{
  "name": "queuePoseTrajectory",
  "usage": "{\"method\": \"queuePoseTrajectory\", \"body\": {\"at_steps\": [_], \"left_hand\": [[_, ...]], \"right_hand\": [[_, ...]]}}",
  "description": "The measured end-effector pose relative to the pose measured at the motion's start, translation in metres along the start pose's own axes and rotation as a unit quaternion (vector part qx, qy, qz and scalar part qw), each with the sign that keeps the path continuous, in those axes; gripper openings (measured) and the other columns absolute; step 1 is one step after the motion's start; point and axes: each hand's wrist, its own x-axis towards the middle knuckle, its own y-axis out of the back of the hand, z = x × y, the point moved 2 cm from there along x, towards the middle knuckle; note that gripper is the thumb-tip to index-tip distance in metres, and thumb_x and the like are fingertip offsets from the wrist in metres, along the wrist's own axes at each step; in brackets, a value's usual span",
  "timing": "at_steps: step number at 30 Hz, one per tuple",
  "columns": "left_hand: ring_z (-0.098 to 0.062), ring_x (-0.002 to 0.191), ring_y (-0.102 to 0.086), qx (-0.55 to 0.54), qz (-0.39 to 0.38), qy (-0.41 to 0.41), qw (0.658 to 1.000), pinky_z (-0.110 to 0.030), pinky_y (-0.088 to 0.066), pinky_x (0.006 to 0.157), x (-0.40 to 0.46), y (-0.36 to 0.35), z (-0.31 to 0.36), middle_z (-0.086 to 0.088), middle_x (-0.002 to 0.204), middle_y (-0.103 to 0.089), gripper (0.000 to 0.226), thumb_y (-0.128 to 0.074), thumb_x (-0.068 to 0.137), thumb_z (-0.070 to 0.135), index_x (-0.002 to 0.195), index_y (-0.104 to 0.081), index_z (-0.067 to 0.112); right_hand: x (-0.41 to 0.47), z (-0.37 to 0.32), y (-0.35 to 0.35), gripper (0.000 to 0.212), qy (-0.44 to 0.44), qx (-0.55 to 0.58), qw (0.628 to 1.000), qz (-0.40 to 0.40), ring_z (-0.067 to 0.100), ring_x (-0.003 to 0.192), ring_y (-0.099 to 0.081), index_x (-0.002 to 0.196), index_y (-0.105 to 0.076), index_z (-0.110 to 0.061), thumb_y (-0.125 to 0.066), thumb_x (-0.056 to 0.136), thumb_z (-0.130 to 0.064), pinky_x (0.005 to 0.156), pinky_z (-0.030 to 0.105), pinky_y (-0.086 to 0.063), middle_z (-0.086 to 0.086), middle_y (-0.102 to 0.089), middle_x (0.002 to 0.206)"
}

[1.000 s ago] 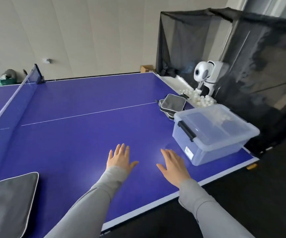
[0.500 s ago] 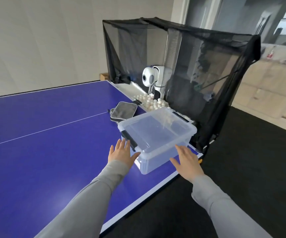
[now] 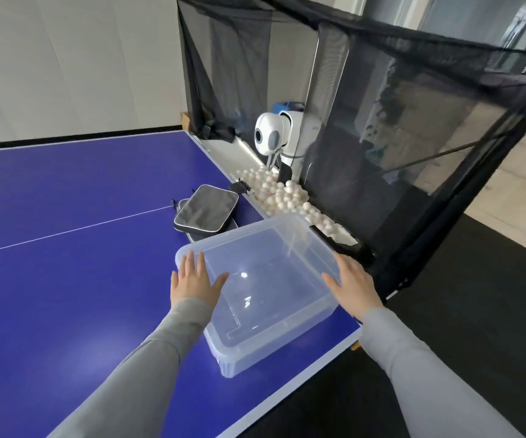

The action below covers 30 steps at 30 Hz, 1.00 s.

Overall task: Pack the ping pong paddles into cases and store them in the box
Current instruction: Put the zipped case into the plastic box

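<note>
A clear plastic box (image 3: 257, 314) with its lid on stands at the near right corner of the blue ping pong table (image 3: 66, 279). My left hand (image 3: 193, 279) lies flat with spread fingers on the lid's left edge. My right hand (image 3: 351, 281) rests open at the lid's right edge. Just beyond the box, black paddle cases (image 3: 206, 213) with white piping lie stacked on the table. No bare paddle is visible.
A white ball-feeding machine (image 3: 276, 137) stands behind a pile of several white balls (image 3: 282, 197) in a tray along the table's right end. A black catch net (image 3: 413, 128) rises around them. Dark floor lies to the right of the table.
The view has swung right and closer to the box. Both hands moved from the bare table onto the two sides of the box lid. The grey case at the near left has left the view.
</note>
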Motion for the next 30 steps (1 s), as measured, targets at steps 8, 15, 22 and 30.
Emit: {"method": "queuePoseTrajectory", "body": {"at_steps": [8,15,22,30], "left_hand": [[-0.026,0.143,-0.02,-0.231,0.035,0.171,0.957,-0.045,-0.028,0.112,0.015,-0.037,-0.019,-0.007,0.155,-0.02,0.113,-0.077,0.07,0.048,0.152,-0.005,0.02],[-0.022,0.133,-0.039,-0.354,0.068,0.254,0.898,-0.038,-0.035,0.107,0.009,-0.047,-0.021,0.001,0.148,-0.036,0.109,-0.085,0.067,0.03,0.151,-0.016,0.024],[-0.024,0.096,-0.068,-0.52,0.079,0.314,0.79,-0.039,-0.055,0.079,-0.015,-0.047,-0.022,0.0,0.113,-0.069,0.067,-0.083,0.067,0.004,0.125,-0.058,0.029],[-0.026,0.091,-0.071,-0.565,0.047,0.328,0.755,-0.041,-0.056,0.078,-0.015,-0.053,-0.031,0.004,0.103,-0.074,0.067,-0.077,0.067,0.0,0.117,-0.063,0.043]], "right_hand": [[0.112,0.038,-0.009,0.067,-0.026,0.13,0.989,-0.062,0.026,0.142,-0.025,0.15,-0.02,-0.014,-0.048,0.096,-0.042,0.114,0.044,-0.027,0.009,-0.025,0.155],[0.188,0.056,-0.037,0.075,0.013,0.228,0.963,-0.143,0.025,0.138,-0.032,0.148,-0.026,-0.012,-0.064,0.088,-0.036,0.113,0.038,-0.028,0.008,-0.034,0.15],[0.201,0.08,-0.063,0.03,-0.021,0.412,0.884,-0.219,-0.003,0.098,-0.062,0.106,-0.06,-0.04,-0.072,0.084,-0.023,0.088,0.026,-0.046,-0.018,-0.066,0.108],[0.205,0.086,-0.066,0.024,-0.043,0.473,0.85,-0.227,0.012,0.087,-0.068,0.104,-0.066,-0.023,-0.07,0.084,-0.011,0.079,0.031,-0.052,-0.005,-0.073,0.097]]}}
